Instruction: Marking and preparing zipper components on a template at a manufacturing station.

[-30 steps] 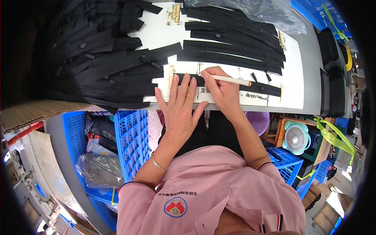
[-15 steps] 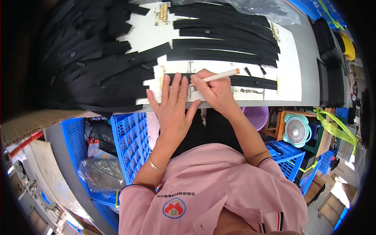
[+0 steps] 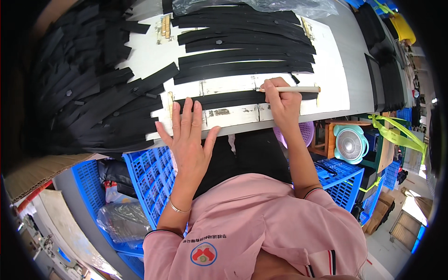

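A single black fabric strip (image 3: 224, 99) lies lengthwise across a white board (image 3: 333, 91) near the table's front edge. My left hand (image 3: 189, 140) rests with its fingers spread, fingertips pressing on the strip's left end. My right hand (image 3: 282, 102) grips a white pencil (image 3: 303, 89), its tip at the strip's upper edge by a dark line marked on the board. The right fingers hide part of the strip. Beyond it, more black strips (image 3: 242, 64) lie side by side on the board.
A large heap of black strips (image 3: 70, 93) covers the table's left side. Clear plastic film (image 3: 298, 6) lies at the far edge. Below the table are blue crates (image 3: 149, 182), a purple basket (image 3: 303, 133) and a small turquoise fan (image 3: 351, 144).
My right hand has moved rightward along the strip with the pencil, away from my left fingers. My left hand stays on the strip's left end. The whole view has shifted slightly.
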Demonstrator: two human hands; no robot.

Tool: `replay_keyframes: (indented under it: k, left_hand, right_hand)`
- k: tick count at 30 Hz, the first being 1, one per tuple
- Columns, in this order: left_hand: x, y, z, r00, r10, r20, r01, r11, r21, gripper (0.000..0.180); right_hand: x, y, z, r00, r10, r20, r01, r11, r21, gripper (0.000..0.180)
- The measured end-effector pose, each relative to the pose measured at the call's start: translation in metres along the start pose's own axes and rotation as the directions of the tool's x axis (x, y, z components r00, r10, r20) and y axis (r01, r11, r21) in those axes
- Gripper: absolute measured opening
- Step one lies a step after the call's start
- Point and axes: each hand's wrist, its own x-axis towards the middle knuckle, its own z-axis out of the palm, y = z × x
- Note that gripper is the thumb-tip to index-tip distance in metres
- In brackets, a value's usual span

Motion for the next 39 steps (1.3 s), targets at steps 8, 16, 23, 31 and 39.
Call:
replay_keyframes:
  k: [8,16,23,31,39]
  left_hand:
    - [0.002,0.006,-0.001,1.000,-0.019,0.023,0.020,0.999,-0.030,0.071]
    - [0.030,0.056,0.015,0.978,0.209,-0.009,-0.200,0.924,-0.327,0.061]
    - [0.033,0.057,0.025,0.976,0.216,-0.037,-0.219,0.950,-0.221,0.047]
    - [0.035,0.058,0.030,0.974,0.220,-0.049,-0.226,0.957,-0.184,0.047]
    - [0.034,0.057,0.030,0.971,0.235,-0.033,-0.238,0.956,-0.171,0.045]
  right_hand:
    - [0.001,0.003,0.002,0.998,-0.042,0.039,0.044,0.998,-0.043,0.022]
    - [-0.001,0.003,0.003,0.996,-0.084,0.022,0.085,0.995,-0.059,0.019]
    - [-0.001,0.009,0.001,0.999,-0.044,-0.029,0.047,0.993,0.111,0.022]
    - [0.001,0.016,-0.002,0.985,-0.168,0.048,0.167,0.985,0.032,0.023]
    - [-0.004,0.007,-0.039,0.999,-0.032,0.011,0.027,0.957,0.290,0.019]
